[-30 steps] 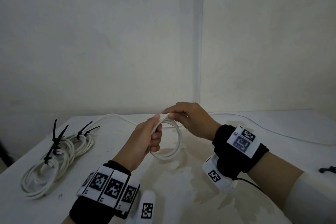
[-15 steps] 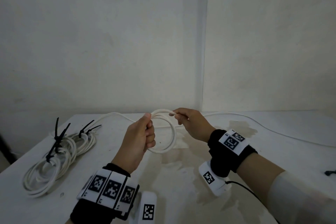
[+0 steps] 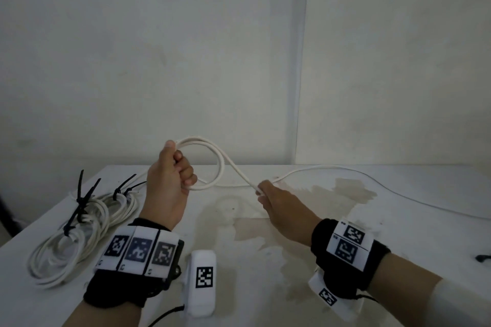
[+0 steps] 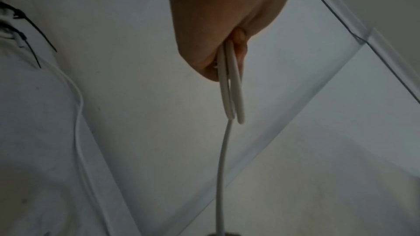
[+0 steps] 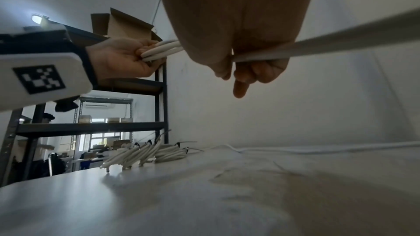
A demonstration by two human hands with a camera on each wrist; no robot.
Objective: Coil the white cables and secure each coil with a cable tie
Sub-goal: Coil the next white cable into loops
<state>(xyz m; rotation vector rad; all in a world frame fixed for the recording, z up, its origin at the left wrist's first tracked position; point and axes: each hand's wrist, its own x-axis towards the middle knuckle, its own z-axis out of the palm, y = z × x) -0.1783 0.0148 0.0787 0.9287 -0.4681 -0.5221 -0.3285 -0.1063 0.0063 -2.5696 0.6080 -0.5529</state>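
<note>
My left hand (image 3: 174,167) grips a small coil of white cable (image 3: 218,164) above the table, with two loops showing beyond the thumb (image 4: 229,85). From the coil the cable runs down to my right hand (image 3: 261,192), which pinches the strand (image 5: 295,49) between thumb and fingers a little above the tabletop. Past that hand the loose cable (image 3: 398,188) trails over the table to the right edge. The left hand (image 5: 127,58) with its loops also shows in the right wrist view.
Several finished white coils (image 3: 79,225) bound with black cable ties (image 3: 82,194) lie at the table's left (image 5: 145,155). A stained white table (image 3: 265,260) stands in a wall corner. A small black object (image 3: 483,257) lies at the right edge. Dark shelving (image 5: 90,128) stands beyond the left side.
My right hand left the coil and slid right and down along the cable, drawing out a straight length. My left hand rose a little with the loops.
</note>
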